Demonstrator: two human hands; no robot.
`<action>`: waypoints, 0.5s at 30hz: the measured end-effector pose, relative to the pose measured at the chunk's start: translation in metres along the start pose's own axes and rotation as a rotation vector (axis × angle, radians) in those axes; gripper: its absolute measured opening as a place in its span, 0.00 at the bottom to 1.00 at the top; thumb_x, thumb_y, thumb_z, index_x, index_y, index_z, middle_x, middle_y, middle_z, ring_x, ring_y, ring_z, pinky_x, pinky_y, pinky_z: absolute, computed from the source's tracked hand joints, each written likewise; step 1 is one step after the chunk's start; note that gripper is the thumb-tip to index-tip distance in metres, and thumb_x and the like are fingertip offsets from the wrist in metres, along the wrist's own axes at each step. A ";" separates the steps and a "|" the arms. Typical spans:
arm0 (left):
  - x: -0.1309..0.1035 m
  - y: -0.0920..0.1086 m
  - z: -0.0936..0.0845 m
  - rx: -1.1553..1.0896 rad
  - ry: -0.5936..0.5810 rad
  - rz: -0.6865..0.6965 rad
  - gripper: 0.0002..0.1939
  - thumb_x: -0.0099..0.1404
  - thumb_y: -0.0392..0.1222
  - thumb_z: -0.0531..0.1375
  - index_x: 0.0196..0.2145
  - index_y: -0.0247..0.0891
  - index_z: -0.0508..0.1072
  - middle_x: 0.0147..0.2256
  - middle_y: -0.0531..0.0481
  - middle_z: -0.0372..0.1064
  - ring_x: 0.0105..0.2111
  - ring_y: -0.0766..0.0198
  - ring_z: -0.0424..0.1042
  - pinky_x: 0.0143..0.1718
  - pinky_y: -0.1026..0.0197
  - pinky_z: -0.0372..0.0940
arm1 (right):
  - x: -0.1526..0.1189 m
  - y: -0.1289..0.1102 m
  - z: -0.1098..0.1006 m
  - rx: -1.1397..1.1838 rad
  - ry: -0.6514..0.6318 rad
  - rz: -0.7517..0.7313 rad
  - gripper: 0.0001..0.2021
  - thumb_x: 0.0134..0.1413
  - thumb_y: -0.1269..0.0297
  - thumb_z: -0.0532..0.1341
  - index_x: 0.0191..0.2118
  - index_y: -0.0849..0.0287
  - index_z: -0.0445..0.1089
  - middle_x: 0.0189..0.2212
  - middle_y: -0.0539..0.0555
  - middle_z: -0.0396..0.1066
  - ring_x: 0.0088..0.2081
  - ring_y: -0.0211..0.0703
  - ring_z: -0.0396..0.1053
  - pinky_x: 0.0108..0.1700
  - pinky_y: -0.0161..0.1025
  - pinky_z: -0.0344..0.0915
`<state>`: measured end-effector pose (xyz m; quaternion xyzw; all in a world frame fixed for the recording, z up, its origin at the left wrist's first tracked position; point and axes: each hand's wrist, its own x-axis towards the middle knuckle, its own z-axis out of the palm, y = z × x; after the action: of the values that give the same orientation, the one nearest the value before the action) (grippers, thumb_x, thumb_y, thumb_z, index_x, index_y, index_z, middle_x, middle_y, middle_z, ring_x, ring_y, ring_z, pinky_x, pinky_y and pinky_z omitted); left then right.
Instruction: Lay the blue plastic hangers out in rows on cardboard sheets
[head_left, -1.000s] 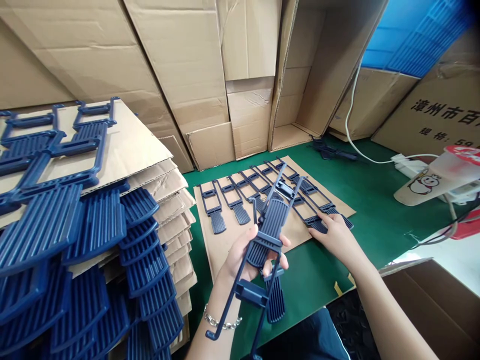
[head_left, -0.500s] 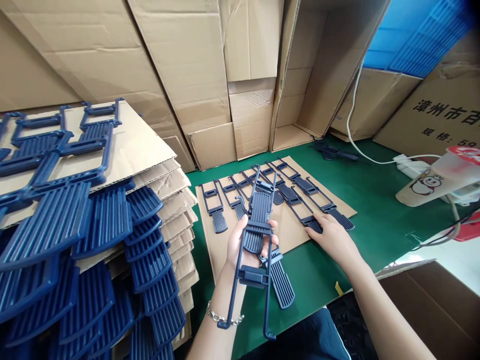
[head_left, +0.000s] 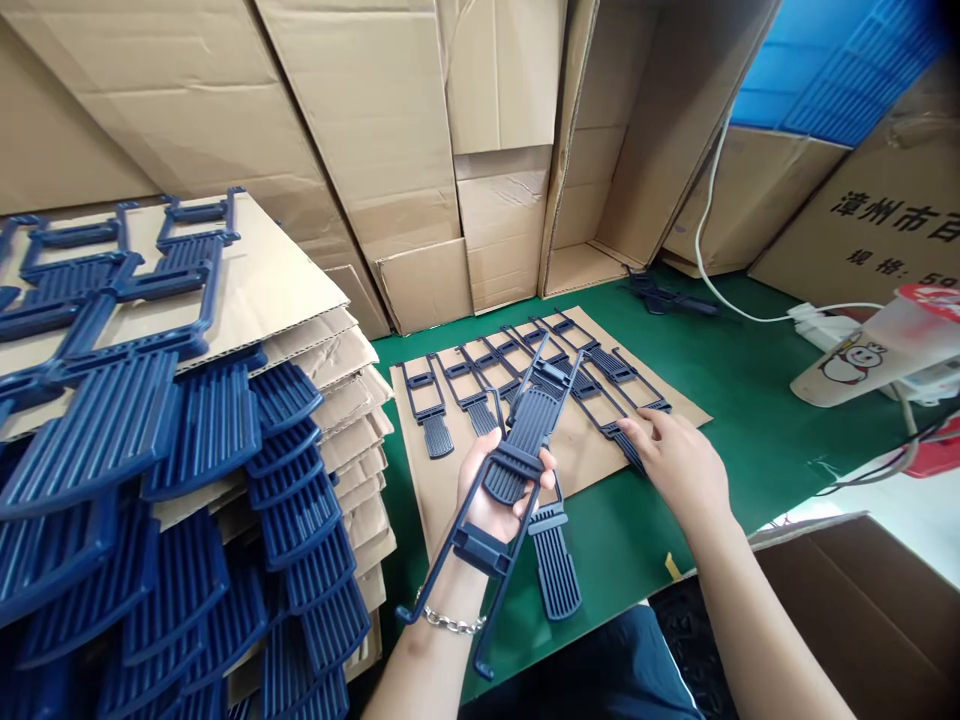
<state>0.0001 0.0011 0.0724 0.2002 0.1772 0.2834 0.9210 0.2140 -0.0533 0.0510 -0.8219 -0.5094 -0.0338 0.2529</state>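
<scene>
My left hand (head_left: 487, 490) is closed around dark blue plastic frames with ribbed pads (head_left: 517, 460), held tilted above the cardboard sheet (head_left: 585, 484). At least two frames overlap in this grip, and one ribbed pad (head_left: 556, 575) hangs below the palm. Over the sheet's right side is my right hand (head_left: 679, 465), thumb and forefinger apart at the end of a flat-lying frame (head_left: 628, 447); whether they touch it is unclear. This hand covers the pad of the outermost frame (head_left: 637, 382). Several more such frames (head_left: 427, 400) lie in a row on the sheet.
On the left rises a tall stack of cardboard sheets (head_left: 300, 270) layered with blue ribbed frames (head_left: 202, 430). Cartons (head_left: 375, 130) wall the back of the green tabletop (head_left: 720, 380). Dark parts (head_left: 664, 295), a white cable (head_left: 701, 225) and a lidded cup (head_left: 862, 355) are at right.
The held frames have turned, their upper end swinging right and their lower end left. My right hand has shifted slightly right and lifted, uncovering more of one pad.
</scene>
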 end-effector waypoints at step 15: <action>-0.004 -0.026 0.006 0.254 -0.318 -0.218 0.23 0.62 0.52 0.51 0.44 0.29 0.65 0.30 0.40 0.71 0.23 0.62 0.72 0.10 0.72 0.55 | -0.037 -0.040 -0.038 1.152 -0.515 0.117 0.20 0.45 0.47 0.60 0.27 0.63 0.68 0.10 0.45 0.54 0.11 0.29 0.50 0.12 0.27 0.48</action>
<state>0.0111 -0.0225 0.0663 0.3361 0.0846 0.1225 0.9300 0.1703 -0.0866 0.0880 -0.5621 -0.4446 0.4585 0.5255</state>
